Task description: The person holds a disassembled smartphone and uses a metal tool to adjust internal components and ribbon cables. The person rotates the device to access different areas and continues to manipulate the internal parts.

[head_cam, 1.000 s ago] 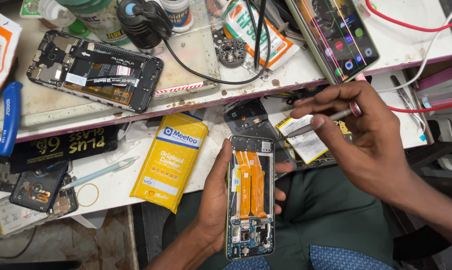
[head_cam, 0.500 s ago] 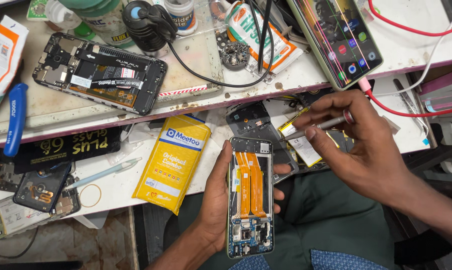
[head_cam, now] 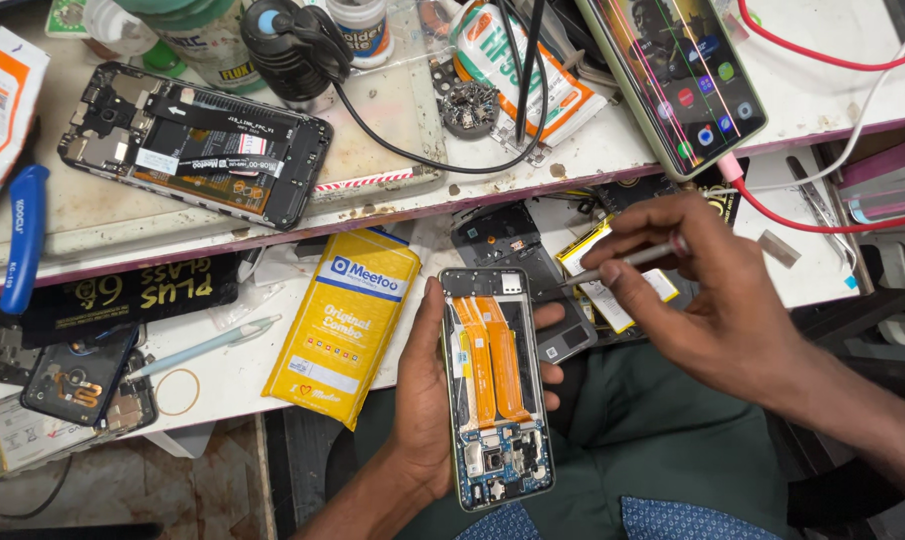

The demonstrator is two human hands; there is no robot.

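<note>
My left hand (head_cam: 424, 400) is wrapped around an opened smartphone with its back cover off, two orange flex ribbons running down its middle and a blue circuit board at its lower end (head_cam: 494, 385); the fingers curl round the far edge and the thumb lies along the near one, holding it over my lap just below the edge of the white lower bench shelf (head_cam: 222, 375). My right hand (head_cam: 717, 305) is pinched shut on a thin silver metal tool (head_cam: 627, 262), whose tip points left toward the phone's upper right corner but stands clear of it. Just beside the phone lies a yellow flat parts packet (head_cam: 342, 320). On the upper shelf rest a second opened black phone (head_cam: 194, 145) and a lit phone with a streaked screen, plugged into a red cable (head_cam: 674, 75).
</note>
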